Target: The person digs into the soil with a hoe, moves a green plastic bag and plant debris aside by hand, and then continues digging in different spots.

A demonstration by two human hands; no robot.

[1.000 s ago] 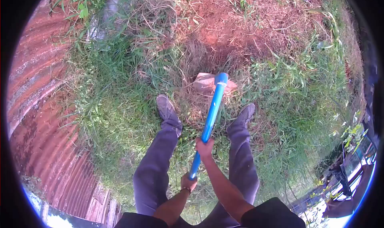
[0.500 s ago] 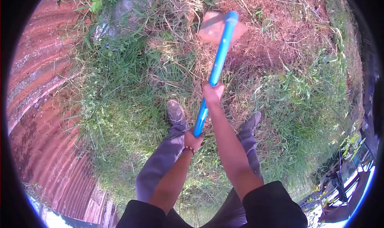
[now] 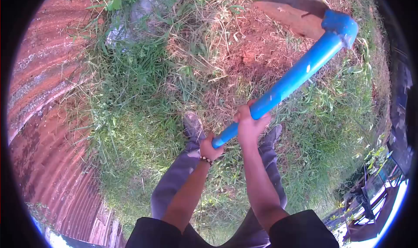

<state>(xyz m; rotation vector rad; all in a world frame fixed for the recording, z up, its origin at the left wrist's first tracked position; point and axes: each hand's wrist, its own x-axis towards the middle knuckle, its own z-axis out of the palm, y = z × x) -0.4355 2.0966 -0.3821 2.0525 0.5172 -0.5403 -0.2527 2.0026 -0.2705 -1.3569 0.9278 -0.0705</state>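
Note:
A hoe (image 3: 300, 69) with a blue handle slants from between my feet up to the right, its broad, soil-coloured blade raised over the ground. My left hand (image 3: 210, 148), with a beaded bracelet at the wrist, is closed round the handle's near end. Farther up the handle, my right hand (image 3: 252, 122) wraps round it. Beneath the blade lies bare reddish soil (image 3: 252, 54) strewn with dry cut grass. Part of that soil is hidden by the blade and handle.
Rusty corrugated metal sheeting (image 3: 56, 161) runs along the left side. Green grass (image 3: 139, 74) grows beside it, with a greyish slab-like thing (image 3: 146, 8) at upper left. My shoes (image 3: 193, 124) stand on grass. Dark clutter (image 3: 365, 200) lies at lower right.
The hoe's head has risen toward me and swung to the right, so it looks larger. My right hand has moved right and slightly down; my left hand stays nearly in place.

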